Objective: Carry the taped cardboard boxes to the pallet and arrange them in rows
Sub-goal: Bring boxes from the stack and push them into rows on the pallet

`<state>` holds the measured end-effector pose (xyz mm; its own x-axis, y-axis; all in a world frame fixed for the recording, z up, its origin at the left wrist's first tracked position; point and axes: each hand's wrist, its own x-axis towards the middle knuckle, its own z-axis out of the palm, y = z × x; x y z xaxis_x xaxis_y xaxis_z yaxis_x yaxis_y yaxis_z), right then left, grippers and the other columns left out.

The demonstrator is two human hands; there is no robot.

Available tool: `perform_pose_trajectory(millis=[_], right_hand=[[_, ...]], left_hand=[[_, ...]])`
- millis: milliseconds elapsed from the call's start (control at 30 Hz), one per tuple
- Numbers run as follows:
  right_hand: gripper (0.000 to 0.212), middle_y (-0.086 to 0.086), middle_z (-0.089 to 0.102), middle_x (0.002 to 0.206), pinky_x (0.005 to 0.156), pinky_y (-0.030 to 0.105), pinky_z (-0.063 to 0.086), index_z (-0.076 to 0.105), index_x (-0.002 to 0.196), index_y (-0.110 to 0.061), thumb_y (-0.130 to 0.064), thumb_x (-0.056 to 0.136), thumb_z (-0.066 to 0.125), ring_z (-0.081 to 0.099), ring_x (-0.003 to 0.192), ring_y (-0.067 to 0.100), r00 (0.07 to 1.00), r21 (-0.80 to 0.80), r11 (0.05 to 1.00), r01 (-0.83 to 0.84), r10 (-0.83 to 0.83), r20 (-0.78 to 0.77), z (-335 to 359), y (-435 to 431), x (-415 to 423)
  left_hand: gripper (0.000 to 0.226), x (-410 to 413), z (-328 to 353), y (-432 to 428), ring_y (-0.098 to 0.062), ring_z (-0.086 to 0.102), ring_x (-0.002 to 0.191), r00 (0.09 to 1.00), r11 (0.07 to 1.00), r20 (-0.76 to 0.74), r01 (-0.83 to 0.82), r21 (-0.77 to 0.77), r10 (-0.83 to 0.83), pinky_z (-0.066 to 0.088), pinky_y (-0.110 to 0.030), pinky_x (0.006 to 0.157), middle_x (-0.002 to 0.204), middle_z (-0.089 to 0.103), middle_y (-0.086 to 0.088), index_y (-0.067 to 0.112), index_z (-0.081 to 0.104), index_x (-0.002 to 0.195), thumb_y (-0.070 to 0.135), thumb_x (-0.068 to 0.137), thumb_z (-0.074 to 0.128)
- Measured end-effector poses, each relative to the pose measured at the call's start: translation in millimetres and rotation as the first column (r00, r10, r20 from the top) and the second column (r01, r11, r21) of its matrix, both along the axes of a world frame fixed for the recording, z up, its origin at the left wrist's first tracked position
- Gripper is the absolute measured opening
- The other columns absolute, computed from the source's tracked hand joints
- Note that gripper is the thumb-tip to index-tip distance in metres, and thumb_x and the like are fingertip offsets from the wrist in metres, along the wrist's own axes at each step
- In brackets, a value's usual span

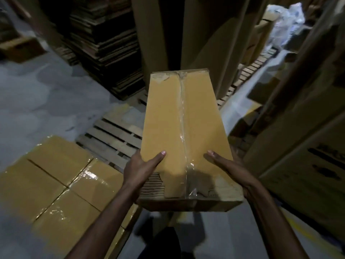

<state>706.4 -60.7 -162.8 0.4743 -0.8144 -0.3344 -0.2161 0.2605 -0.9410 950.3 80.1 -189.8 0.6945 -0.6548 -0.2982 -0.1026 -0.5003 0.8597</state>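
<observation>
Cardboard rows start left of hands: placed boxes [56, 184] sit edge to edge on pallet [112, 136], leaving slats free ahead; left hand [141, 171] grips carried box [179, 124], thumb on top; right hand [230, 170] mirrors, likely keeping load level.

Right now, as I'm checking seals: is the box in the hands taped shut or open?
Shut: clear tape runs along the centre seam of the carried box, flaps flat; left hand and right hand grip it.
</observation>
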Motion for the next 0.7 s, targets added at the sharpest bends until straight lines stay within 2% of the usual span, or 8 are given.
perform_pose_trajectory(millis=[100, 167, 267, 333, 433, 533, 633, 700], right_hand=[[0.089, -0.008, 0.072, 0.127, 0.1, 0.042, 0.056, 0.052, 0.143, -0.041, -0.061, 0.065, 0.091, 0.07, 0.114, 0.015, 0.993, 0.014, 0.993, -0.116, 0.116, -0.013, -13.7, -57.8, 22.9], [0.094, -0.011, 0.071, 0.126, 0.103, 0.05, 0.054, 0.049, 0.143, -0.047, -0.07, 0.06, 0.088, 0.069, 0.116, 0.017, 0.979, 0.022, 0.98, -0.197, 0.198, -0.042, -23.3, -91.0, 45.4], [0.1, -0.011, 0.068, 0.129, 0.103, 0.049, 0.054, 0.043, 0.146, -0.051, -0.074, 0.059, 0.087, 0.066, 0.118, 0.018, 0.955, 0.013, 0.958, -0.285, 0.285, -0.083, -36.1, -134.5, 89.8], [0.094, -0.013, 0.064, 0.13, 0.097, 0.041, 0.056, 0.039, 0.146, -0.052, -0.071, 0.067, 0.085, 0.064, 0.118, 0.017, 0.928, 0.039, 0.937, -0.347, 0.349, -0.131, -41.6, -161.0, 123.0], [0.087, -0.009, 0.062, 0.133, 0.089, 0.031, 0.059, 0.033, 0.147, -0.055, -0.052, 0.077, 0.084, 0.067, 0.115, 0.016, 0.884, 0.089, 0.888, -0.45, 0.458, -0.098, -52.6, -191.0, 173.4], [0.086, 0.0, 0.066, 0.131, 0.085, 0.031, 0.061, 0.041, 0.15, -0.044, -0.04, 0.077, 0.088, 0.073, 0.107, 0.016, 0.839, 0.163, 0.84, -0.517, 0.535, -0.096, -72.6, -217.6, 218.8], [0.092, 0.001, 0.071, 0.126, 0.085, 0.04, 0.063, 0.047, 0.148, -0.041, -0.055, 0.069, 0.093, 0.074, 0.104, 0.021, 0.755, 0.196, 0.765, -0.613, 0.64, -0.138, -97.2, -234.4, 260.6], [0.093, -0.006, 0.072, 0.125, 0.092, 0.045, 0.061, 0.044, 0.145, -0.052, -0.064, 0.066, 0.091, 0.072, 0.109, 0.02, 0.709, 0.169, 0.73, -0.662, 0.684, -0.173, -114.5, -241.7, 286.4]], left_hand=[[0.097, 11.4, -8.1, -31.7, -0.02, 0.069, 0.103, 0.995, 0.995, 0.017, -0.097, 0.014, 0.096, 0.059, -0.047, 0.091, 0.114, 0.074, 0.007, 0.028, 0.065, 0.13, 0.089, 0.054, 0.066], [0.102, 23.4, -17.7, -50.1, -0.021, 0.069, 0.104, 0.988, 0.988, 0.018, -0.153, 0.031, 0.152, 0.059, -0.047, 0.092, 0.117, 0.073, 0.006, 0.028, 0.065, 0.131, 0.092, 0.052, 0.064], [0.105, 46.6, -32.0, -73.2, -0.023, 0.069, 0.102, 0.967, 0.966, -0.015, -0.253, 0.061, 0.254, 0.059, -0.045, 0.09, 0.115, 0.073, 0.005, 0.028, 0.065, 0.13, 0.094, 0.049, 0.06], [0.105, 66.0, -39.6, -88.9, -0.023, 0.07, 0.097, 0.95, 0.946, -0.017, -0.309, 0.1, 0.312, 0.06, -0.045, 0.088, 0.111, 0.074, 0.005, 0.029, 0.066, 0.126, 0.098, 0.048, 0.055], [0.106, 91.5, -53.8, -107.1, -0.021, 0.071, 0.092, 0.897, 0.894, -0.047, -0.432, 0.119, 0.44, 0.061, -0.041, 0.083, 0.107, 0.074, 0.008, 0.033, 0.065, 0.127, 0.105, 0.051, 0.048], [0.1, 108.5, -66.0, -120.1, -0.019, 0.07, 0.093, 0.834, 0.829, -0.041, -0.541, 0.142, 0.551, 0.058, -0.035, 0.081, 0.106, 0.071, 0.012, 0.035, 0.06, 0.132, 0.102, 0.06, 0.046], [0.101, 121.9, -82.8, -124.6, -0.02, 0.068, 0.095, 0.751, 0.746, -0.045, -0.644, 0.173, 0.659, 0.058, -0.037, 0.086, 0.106, 0.07, 0.015, 0.041, 0.056, 0.136, 0.105, 0.06, 0.04], [0.107, 133.7, -95.1, -128.3, -0.021, 0.066, 0.096, 0.716, 0.707, -0.045, -0.675, 0.213, 0.697, 0.055, -0.036, 0.085, 0.107, 0.068, 0.015, 0.043, 0.05, 0.14, 0.108, 0.057, 0.033]])
